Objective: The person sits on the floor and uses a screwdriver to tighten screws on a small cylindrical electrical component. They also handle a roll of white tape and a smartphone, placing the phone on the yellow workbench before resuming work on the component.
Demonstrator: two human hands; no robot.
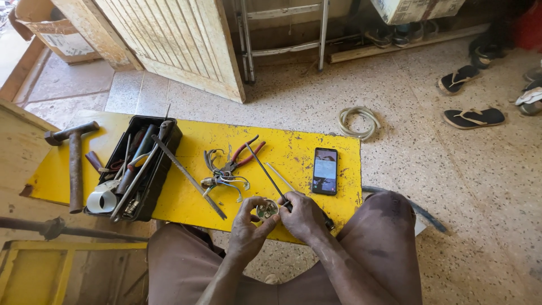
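Small round metal part point(266, 209): held over the near edge of the yellow desk point(186, 197); likely light, stiff, slippery, best pinched by its rim.
Left hand point(248, 226): fingers closed around the part.
Right hand point(303, 216): fingers gripping a thin screwdriver point(271, 178) set against it.
Nearby: red-handled pliers point(240, 158), phone point(325, 170), black toolbox point(135, 166), hammer point(74, 164).

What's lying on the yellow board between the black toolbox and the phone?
In the head view, red-handled pliers and a tangle of bent metal wire pieces lie between the black toolbox and the phone.
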